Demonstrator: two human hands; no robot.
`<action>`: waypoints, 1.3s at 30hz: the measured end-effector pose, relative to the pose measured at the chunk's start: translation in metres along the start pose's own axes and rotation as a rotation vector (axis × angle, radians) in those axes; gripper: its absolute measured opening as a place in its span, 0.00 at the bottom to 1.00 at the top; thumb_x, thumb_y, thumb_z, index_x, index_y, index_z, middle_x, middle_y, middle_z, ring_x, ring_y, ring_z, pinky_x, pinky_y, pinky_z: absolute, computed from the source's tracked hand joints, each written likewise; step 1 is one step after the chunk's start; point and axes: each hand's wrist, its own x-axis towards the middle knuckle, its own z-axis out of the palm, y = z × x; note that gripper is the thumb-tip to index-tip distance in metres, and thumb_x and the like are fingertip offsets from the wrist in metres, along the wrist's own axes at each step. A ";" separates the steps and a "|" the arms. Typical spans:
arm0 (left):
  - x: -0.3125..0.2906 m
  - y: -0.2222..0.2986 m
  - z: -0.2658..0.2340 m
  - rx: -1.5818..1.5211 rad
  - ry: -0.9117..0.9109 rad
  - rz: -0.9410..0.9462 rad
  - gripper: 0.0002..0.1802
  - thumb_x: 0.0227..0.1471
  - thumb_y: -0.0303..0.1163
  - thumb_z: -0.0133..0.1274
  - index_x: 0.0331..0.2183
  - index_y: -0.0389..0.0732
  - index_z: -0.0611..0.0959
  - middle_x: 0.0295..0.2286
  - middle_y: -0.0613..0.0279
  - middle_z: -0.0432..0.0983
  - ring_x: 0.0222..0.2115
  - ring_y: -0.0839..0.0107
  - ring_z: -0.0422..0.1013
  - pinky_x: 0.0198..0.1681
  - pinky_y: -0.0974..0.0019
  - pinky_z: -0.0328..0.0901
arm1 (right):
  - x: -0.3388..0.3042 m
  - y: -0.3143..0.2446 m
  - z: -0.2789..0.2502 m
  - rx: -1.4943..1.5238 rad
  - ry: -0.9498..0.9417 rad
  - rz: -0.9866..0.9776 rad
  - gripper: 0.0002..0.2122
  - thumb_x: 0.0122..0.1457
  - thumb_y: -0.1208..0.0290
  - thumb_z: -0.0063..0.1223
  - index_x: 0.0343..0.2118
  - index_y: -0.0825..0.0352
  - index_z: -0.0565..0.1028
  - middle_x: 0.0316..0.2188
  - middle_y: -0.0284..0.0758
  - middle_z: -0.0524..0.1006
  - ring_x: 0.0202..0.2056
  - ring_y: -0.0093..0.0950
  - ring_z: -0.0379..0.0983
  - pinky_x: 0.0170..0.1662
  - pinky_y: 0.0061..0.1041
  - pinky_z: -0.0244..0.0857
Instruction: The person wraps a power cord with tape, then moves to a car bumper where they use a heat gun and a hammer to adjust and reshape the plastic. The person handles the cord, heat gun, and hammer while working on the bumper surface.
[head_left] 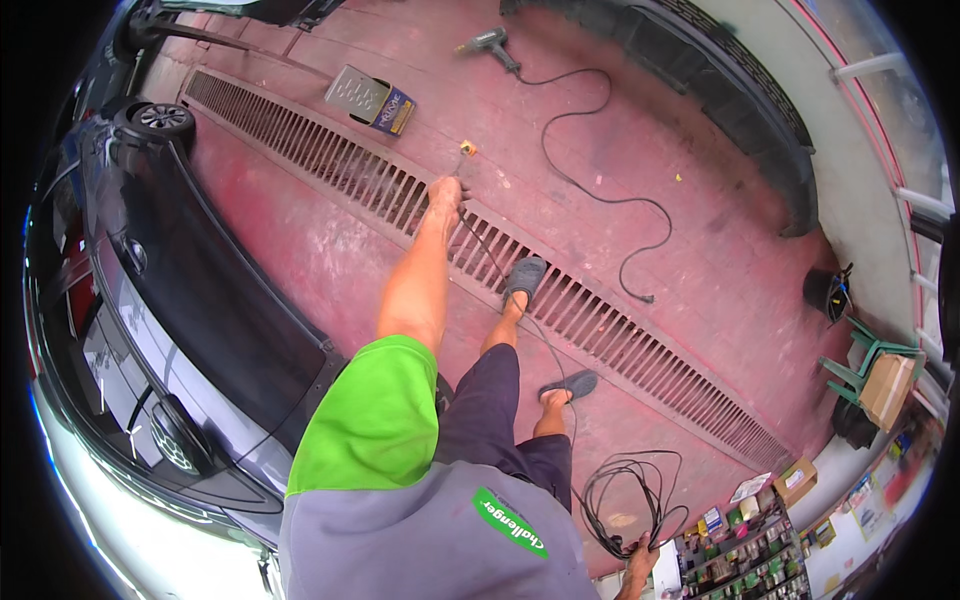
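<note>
My left hand (447, 198) reaches forward over the floor grating, fingers closed round a black cable (483, 246). Just beyond its fingers is a small yellow-orange piece (467, 148), seemingly at the cable's end; its exact kind is too small to make out. The cable runs back past my shoes toward my right side. There, near the lower edge, my right hand (640, 562) grips a loose coil of black cable (632, 490), whose loops hang out over the red floor.
A floor grating (620, 345) crosses diagonally under my shoe (524, 280). The dark car (190, 260) stands left. Ahead lie an open tin box (362, 95) and a heat gun (490, 42) with its cord. A black bumper (700, 85), green chair (860, 360) and shelf (745, 560) are right.
</note>
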 end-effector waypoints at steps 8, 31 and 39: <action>0.035 -0.116 0.016 0.193 0.047 -0.058 0.16 0.51 0.28 0.52 0.41 0.28 0.77 0.27 0.52 0.77 0.27 0.62 0.74 0.31 0.63 0.68 | -0.045 -0.023 0.068 0.148 0.064 0.106 0.17 0.66 0.59 0.52 0.46 0.70 0.67 0.20 0.39 0.76 0.19 0.30 0.75 0.27 0.28 0.71; -0.631 -0.324 0.092 1.261 -2.074 1.134 0.20 0.57 0.39 0.54 0.45 0.35 0.81 0.39 0.47 0.80 0.41 0.50 0.77 0.46 0.54 0.70 | -0.109 0.065 -0.082 1.618 0.004 -0.361 0.17 0.63 0.71 0.49 0.53 0.70 0.66 0.57 0.52 0.69 0.56 0.46 0.70 0.46 0.33 0.68; -0.585 -0.338 0.198 1.040 -1.249 1.414 0.24 0.60 0.37 0.55 0.54 0.36 0.75 0.35 0.54 0.77 0.34 0.70 0.72 0.36 0.64 0.67 | -0.092 0.214 -0.142 2.126 0.211 -0.473 0.14 0.68 0.64 0.43 0.49 0.68 0.71 0.48 0.45 0.77 0.48 0.37 0.76 0.50 0.41 0.71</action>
